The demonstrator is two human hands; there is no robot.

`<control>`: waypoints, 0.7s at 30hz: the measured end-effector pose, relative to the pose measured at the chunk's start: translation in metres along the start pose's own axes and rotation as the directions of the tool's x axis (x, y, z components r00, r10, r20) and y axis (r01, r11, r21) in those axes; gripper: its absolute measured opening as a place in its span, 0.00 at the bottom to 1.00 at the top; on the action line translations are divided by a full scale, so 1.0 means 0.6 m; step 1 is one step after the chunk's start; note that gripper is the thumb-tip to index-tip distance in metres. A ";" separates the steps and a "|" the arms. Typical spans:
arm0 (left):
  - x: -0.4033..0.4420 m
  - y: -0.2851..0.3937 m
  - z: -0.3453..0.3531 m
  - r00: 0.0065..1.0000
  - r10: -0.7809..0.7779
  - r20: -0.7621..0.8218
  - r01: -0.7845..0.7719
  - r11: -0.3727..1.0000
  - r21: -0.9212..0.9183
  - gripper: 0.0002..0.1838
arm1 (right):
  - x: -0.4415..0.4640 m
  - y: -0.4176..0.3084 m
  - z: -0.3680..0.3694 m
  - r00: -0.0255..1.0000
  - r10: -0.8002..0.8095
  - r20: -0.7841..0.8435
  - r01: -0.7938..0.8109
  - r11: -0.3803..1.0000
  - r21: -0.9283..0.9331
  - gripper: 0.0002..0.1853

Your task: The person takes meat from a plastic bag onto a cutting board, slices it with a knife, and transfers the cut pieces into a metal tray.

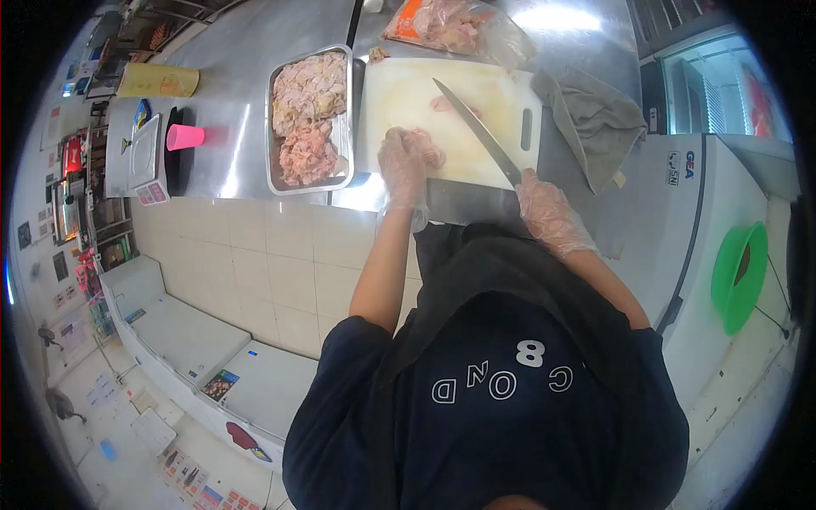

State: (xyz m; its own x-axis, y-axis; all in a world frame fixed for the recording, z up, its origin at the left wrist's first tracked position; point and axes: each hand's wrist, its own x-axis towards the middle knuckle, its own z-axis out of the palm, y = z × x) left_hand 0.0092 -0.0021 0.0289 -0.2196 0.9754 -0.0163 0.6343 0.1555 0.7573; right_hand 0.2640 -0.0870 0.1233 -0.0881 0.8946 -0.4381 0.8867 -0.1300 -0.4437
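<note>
The handle of the long, narrow, silvery metal knife [478, 129] is hidden in the clear-gloved right hand [546, 212], whose fingers are closed around it at the near edge of the white rectangular plastic cutting board [399, 93], the blade slanting over the board. The clear-gloved left hand [403, 170] has its fingers bent and close together against the pale pink raw meat [432, 150] on the board, partly covering it; whether they pinch it I cannot tell, as glare and the glove's folds blur the fingertips.
</note>
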 end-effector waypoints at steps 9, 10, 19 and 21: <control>0.007 0.066 -0.048 0.988 -0.139 0.074 0.154 0.950 -0.270 0.12 | 0.009 -0.013 -0.003 0.998 -0.061 -0.017 0.061 0.998 -0.006 0.15; 0.007 0.094 -0.063 0.979 -0.142 0.144 0.183 0.922 -0.341 0.11 | 0.008 -0.014 -0.005 0.998 -0.063 -0.015 0.063 0.998 -0.009 0.15; 0.008 0.015 -0.003 0.943 -0.328 -0.050 0.290 0.890 -0.351 0.18 | -0.001 -0.005 -0.007 0.999 0.002 -0.054 0.003 0.994 0.105 0.16; -0.042 -0.006 -0.013 0.961 -0.238 -0.142 0.219 0.966 -0.137 0.18 | -0.004 -0.012 -0.011 0.999 0.011 -0.040 -0.008 0.998 0.063 0.14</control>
State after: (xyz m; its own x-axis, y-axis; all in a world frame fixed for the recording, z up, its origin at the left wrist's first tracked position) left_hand 0.0066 -0.0282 0.0314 -0.4675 0.8779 -0.1033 0.4630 0.3427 0.8174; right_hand 0.2607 -0.0852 0.1328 -0.0607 0.9094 -0.4115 0.8571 -0.1638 -0.4884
